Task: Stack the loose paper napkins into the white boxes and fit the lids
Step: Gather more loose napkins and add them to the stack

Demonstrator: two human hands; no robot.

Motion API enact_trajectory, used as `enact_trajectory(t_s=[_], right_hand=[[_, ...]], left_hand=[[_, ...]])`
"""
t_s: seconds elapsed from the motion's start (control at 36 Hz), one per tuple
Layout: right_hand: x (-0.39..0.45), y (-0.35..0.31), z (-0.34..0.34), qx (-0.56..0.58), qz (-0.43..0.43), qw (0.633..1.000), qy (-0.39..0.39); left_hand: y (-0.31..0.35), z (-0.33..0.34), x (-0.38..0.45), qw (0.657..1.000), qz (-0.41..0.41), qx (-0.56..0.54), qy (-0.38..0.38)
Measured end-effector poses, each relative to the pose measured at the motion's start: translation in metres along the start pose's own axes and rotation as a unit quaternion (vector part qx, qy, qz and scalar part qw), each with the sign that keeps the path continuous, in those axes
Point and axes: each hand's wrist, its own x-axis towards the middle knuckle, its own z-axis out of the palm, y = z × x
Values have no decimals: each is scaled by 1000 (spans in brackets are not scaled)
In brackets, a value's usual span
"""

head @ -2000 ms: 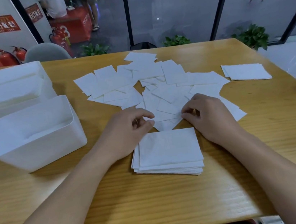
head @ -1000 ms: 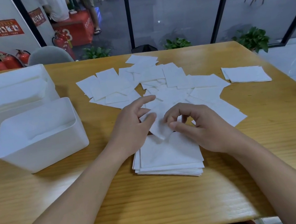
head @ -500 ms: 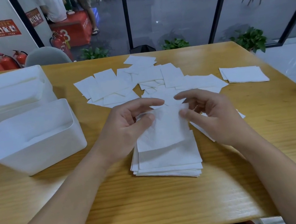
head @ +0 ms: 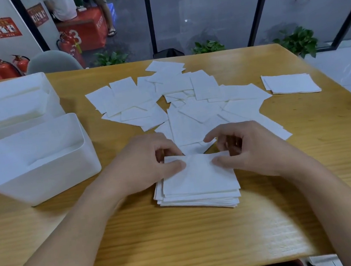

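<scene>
A neat stack of white napkins (head: pixel 200 193) lies on the wooden table (head: pixel 184 243) in front of me. The top napkin (head: pixel 198 172) lies on the stack, its far edge pinched by both hands: my left hand (head: pixel 149 165) at the left corner, my right hand (head: pixel 246 150) at the right corner. Several loose napkins (head: pixel 188 100) lie scattered beyond the stack. An open white box (head: pixel 37 160) stands at the left, partly filled. Behind it a second white box (head: pixel 10 110) is piled with napkins or covered by a lid; I cannot tell which.
A small separate pile of napkins (head: pixel 291 84) lies at the far right of the table. A grey chair back (head: pixel 53 61), fire extinguishers and potted plants stand beyond the table's far edge, against a glass wall.
Both hands picked a loose napkin from the scatter, lifted it, and have brought it down onto the stack in front of me.
</scene>
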Motion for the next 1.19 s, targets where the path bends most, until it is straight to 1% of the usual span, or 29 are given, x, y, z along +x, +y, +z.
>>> enact_trajectory(t_s=[0.11,0.17,0.25,0.42,0.58,0.78,1.0,1.19], right_hand=[[9,1,3,-47,-25,995,89],[16,5,9,-77,-19,990,114],[25,9,18,-107,-4,988,107],[34,10,25,-116,-6,988,99],[36,9,28,-128,-10,986,111],[38,2,33,-183,-46,973,135],[37,4,34,-131,-38,979,149],[36,6,35,-63,-20,986,156]], left_hand=[[-3,1,4,999,-5,29,46],[-5,6,6,997,-8,28,75],[-8,15,9,995,-15,31,93],[-13,22,21,990,-47,62,119],[-11,27,31,992,-47,39,113],[-14,29,32,993,-44,8,113],[-10,28,30,991,-12,25,129],[-9,25,29,989,-12,5,150]])
